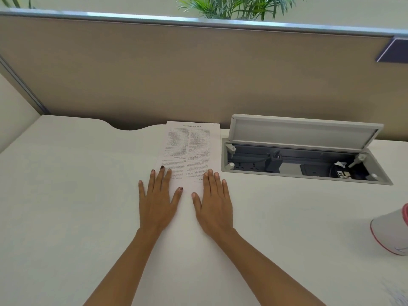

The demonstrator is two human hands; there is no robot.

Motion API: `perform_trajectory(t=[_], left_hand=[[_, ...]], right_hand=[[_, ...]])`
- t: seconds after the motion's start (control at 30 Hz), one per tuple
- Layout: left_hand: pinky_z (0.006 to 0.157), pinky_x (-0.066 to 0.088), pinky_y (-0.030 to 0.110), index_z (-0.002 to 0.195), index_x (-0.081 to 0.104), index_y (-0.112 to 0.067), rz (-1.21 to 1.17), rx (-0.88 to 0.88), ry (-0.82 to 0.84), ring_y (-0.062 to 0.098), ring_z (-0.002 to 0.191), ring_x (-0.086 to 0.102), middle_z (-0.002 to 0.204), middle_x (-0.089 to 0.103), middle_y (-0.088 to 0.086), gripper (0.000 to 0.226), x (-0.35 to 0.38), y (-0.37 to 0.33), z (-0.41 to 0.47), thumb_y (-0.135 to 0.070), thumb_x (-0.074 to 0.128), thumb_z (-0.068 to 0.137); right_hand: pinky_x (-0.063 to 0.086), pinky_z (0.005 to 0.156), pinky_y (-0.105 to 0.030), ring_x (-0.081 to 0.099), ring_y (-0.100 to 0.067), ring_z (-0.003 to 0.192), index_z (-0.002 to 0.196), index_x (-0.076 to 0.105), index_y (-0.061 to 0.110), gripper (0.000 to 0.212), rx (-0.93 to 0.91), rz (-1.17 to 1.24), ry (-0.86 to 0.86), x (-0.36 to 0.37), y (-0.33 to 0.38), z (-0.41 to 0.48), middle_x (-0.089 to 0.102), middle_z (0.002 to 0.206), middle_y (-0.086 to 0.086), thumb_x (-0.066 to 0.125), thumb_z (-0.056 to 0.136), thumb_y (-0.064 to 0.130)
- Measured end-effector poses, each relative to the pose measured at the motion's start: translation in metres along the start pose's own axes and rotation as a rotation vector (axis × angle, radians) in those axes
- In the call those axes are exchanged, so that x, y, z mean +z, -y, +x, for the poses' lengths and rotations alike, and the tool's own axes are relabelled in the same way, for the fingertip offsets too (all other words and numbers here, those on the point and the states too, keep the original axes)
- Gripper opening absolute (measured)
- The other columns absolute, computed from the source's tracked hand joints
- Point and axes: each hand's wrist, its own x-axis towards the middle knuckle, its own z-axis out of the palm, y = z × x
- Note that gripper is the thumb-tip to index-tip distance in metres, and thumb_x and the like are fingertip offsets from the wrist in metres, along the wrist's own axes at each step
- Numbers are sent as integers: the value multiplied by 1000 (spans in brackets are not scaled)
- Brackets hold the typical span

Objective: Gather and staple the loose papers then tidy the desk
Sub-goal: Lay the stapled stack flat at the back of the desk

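Papers (189, 149) lie in one stack at the far edge of the worktop (66, 195), their top edge up against the partition (176, 74) and their right edge just beside the open cable well (304, 164). The print reads upside down from where I sit. My left hand (157, 202) is spread flat, palm down, with the fingertips on the near left corner of the top sheet; my right hand (213, 202) is spread flat too, fingertips on the near right part. Neither hand pinches anything.

I judge the gathering is close to done and the step now is squaring the stack. To do it well I should keep the pressure light and even, so the top sheet does not slide over the ones under it. Pressing harder on one side would fan the corners. Better to draw the whole stack toward me with both hands together, then lift it and tap the edges on the worktop until they sit flush.

I should mind the cable well: a sheet pushed right could slip over its rim. I cannot see a stapler here; only part of a white and pink object (390, 230) shows at the right edge, and I cannot tell what it is. How many sheets are in the stack I cannot tell either.
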Motion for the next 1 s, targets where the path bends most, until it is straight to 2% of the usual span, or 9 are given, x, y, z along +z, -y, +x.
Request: perform_trajectory(t=[0.13, 0.27, 0.4, 0.57, 0.77, 1.0], left_hand=[[121, 6, 47, 153, 19, -15, -74, -5, -35, 20, 149, 10, 161, 16, 0, 73, -5, -3, -6, -57, 16, 93], [121, 6, 47, 152, 19, -12, -74, 4, -40, 21, 149, 11, 161, 15, 1, 72, -7, -7, -24, -54, 17, 95], [120, 0, 42, 152, 21, -10, -63, 24, -12, 20, 149, 12, 161, 16, 2, 75, -12, -17, -55, -58, 7, 95], [120, -6, 39, 152, 19, -12, -95, 46, 22, 18, 149, 8, 161, 14, 0, 76, -20, -28, -107, -60, 7, 95], [120, -4, 41, 153, 17, -13, -87, 74, 49, 16, 149, 5, 162, 11, -1, 75, -33, -46, -174, -59, 10, 95], [121, -6, 39, 153, 17, -15, -144, 146, 95, 15, 150, 2, 162, 8, -3, 69, -45, -87, -250, -52, 21, 95]], right_hand=[[-2, 120, -23, 4, -12, 148, 151, 10, 12, 67, 53, 145, -14, -7, -3, -5, 9, 160, -1, 15, 93, 47], [2, 118, -22, 8, -11, 147, 150, 13, 13, 61, 89, 199, -18, -16, -7, -22, 9, 159, 1, 27, 97, 38], [12, 119, -24, 6, -8, 146, 151, 12, 15, 61, 120, 285, -18, -28, -12, -54, 9, 159, 5, 30, 96, 35], [13, 119, -24, 8, -7, 146, 150, 17, 14, 58, 92, 265, -34, -51, -18, -108, 14, 158, 5, 32, 97, 30], [26, 117, -34, 21, -14, 144, 144, 34, 9, 51, 86, 188, -104, -84, -30, -178, 30, 154, -3, 40, 96, 21], [22, 117, -29, 20, -12, 144, 144, 35, 8, 49, 153, 155, -124, -118, -50, -270, 31, 154, -2, 42, 96, 13]])
